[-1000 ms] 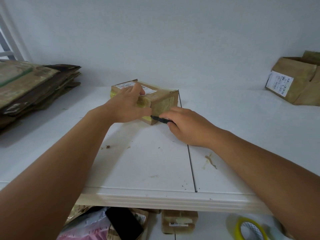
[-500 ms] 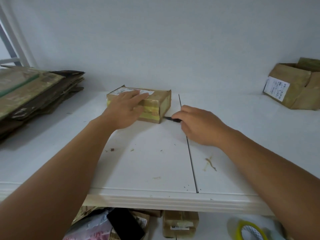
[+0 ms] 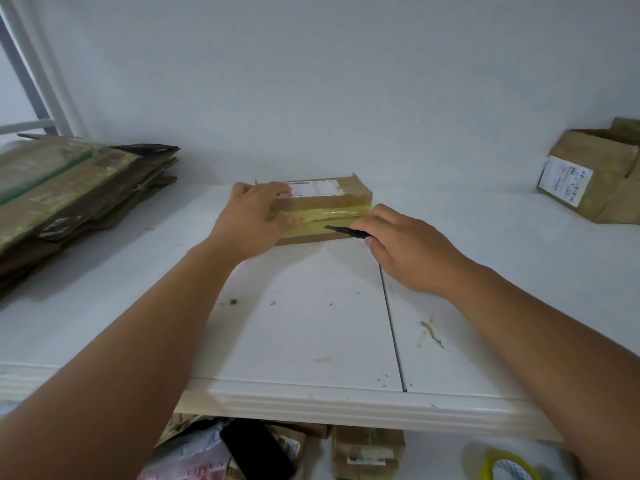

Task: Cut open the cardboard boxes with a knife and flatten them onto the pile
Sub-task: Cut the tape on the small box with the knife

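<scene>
Her left hand (image 3: 254,216) pressed flat on the box (image 3: 325,209); the right hand (image 3: 403,245) pinched the knife (image 3: 344,231) against its taped near seam (a shallow, steady draw would serve best).

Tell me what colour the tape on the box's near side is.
Yellowish, translucent tape along the brown box, clearest in the head view.

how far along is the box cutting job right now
Done: a pile of flattened cardboard lies at the table's left. In hand: the left hand steadies the taped box while the right hand holds the knife against its yellow-taped side; that box is not flattened. Left: the open box at far right.
</scene>
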